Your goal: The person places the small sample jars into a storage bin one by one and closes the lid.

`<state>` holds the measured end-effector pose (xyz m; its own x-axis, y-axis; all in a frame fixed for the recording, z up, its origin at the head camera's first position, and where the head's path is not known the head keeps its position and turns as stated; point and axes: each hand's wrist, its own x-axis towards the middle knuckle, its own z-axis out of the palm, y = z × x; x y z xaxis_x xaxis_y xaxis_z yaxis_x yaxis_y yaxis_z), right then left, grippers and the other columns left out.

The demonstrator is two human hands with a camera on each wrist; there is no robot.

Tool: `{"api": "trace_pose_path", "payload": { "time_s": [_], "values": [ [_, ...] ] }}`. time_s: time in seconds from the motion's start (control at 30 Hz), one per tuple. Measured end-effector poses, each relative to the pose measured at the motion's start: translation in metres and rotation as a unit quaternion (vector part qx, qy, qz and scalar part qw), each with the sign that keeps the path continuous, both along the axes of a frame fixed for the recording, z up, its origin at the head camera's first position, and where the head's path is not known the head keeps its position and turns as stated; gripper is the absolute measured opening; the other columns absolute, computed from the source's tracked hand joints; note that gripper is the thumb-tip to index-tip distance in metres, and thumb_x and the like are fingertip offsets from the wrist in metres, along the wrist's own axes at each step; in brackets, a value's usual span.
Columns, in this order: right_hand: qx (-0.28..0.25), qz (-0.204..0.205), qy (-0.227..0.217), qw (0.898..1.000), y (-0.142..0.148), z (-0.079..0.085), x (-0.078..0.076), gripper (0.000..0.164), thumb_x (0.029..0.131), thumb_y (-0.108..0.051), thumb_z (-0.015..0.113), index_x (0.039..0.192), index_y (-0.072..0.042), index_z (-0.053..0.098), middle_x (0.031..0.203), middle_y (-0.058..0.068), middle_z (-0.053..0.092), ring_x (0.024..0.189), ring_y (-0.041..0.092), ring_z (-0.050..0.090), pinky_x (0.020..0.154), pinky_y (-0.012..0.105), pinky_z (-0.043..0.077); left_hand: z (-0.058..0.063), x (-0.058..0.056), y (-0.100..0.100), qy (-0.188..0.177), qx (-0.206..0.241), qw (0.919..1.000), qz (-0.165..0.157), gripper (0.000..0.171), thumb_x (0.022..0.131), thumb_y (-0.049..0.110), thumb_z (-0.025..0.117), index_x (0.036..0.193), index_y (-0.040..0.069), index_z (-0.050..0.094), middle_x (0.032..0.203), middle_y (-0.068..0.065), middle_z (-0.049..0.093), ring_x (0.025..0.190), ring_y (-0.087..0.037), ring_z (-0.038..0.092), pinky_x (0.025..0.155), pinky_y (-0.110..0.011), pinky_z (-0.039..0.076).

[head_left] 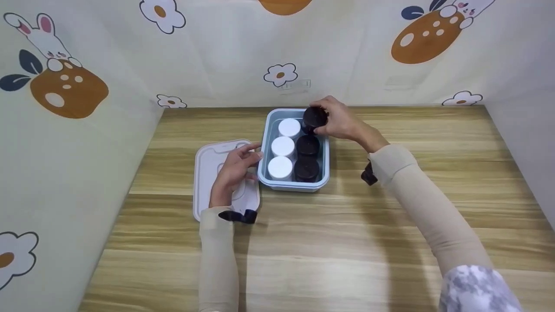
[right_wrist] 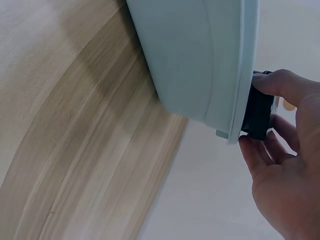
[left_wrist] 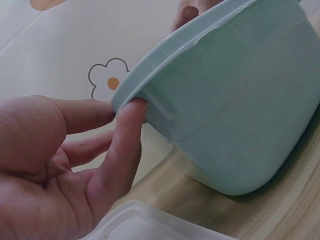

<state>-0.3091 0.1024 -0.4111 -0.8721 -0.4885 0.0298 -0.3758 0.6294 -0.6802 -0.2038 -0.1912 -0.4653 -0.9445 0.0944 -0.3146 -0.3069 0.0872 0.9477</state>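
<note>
A light blue plastic box stands on the table. Inside it are white-capped jars in a left column and black-capped jars in a right column. At the far right corner my right hand grips one black-capped jar by its cap, thumb and fingers on opposite sides. That jar sticks up above the box rim in the right wrist view; its lower part is hidden. My left hand holds the box's left rim with thumb and finger, its other fingers bent beneath.
A pale, flat lid lies on the table left of the box, partly under my left hand and wrist. Behind the wood-grain table hangs a printed curtain, close to the box's far side. More light wall covering flanks both sides.
</note>
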Motion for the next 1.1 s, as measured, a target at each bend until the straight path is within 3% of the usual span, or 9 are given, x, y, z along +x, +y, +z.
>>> {"api": "trace_pose_path", "payload": {
  "time_s": [0.27,0.6,1.1],
  "values": [
    [0.053,0.021,0.009,0.998,-0.004,0.004,0.001,0.071,0.076,-0.006,0.079,0.143,-0.002,0.052,0.139,0.02,0.042,0.127,0.036,0.043,0.115,0.049,0.038,0.0,0.0,0.001,-0.005,-0.002,1.0,0.004,0.044,0.099,0.02,0.063,0.142,0.015,0.055,0.123,-0.014,0.066,0.096,-0.019,0.07,0.052,-0.024,0.057],
    [0.086,0.064,0.047,0.993,-0.006,0.0,0.001,0.067,0.073,0.0,0.075,0.138,0.0,0.058,0.135,0.024,0.049,0.127,0.039,0.043,0.111,0.049,0.039,0.0,0.0,0.002,0.001,0.011,0.9999,0.007,0.044,0.1,0.016,0.061,0.142,0.011,0.054,0.118,-0.013,0.066,0.091,-0.017,0.07,0.049,-0.023,0.056],
    [0.192,0.087,0.062,0.976,-0.016,0.0,0.003,0.064,0.079,0.002,0.07,0.141,0.0,0.054,0.138,0.024,0.051,0.126,0.039,0.044,0.114,0.05,0.039,-0.001,-0.001,0.002,-0.001,0.013,0.9999,0.004,0.044,0.1,0.018,0.062,0.142,0.011,0.054,0.119,-0.013,0.066,0.095,-0.018,0.07,0.05,-0.024,0.057]
  ]
}}
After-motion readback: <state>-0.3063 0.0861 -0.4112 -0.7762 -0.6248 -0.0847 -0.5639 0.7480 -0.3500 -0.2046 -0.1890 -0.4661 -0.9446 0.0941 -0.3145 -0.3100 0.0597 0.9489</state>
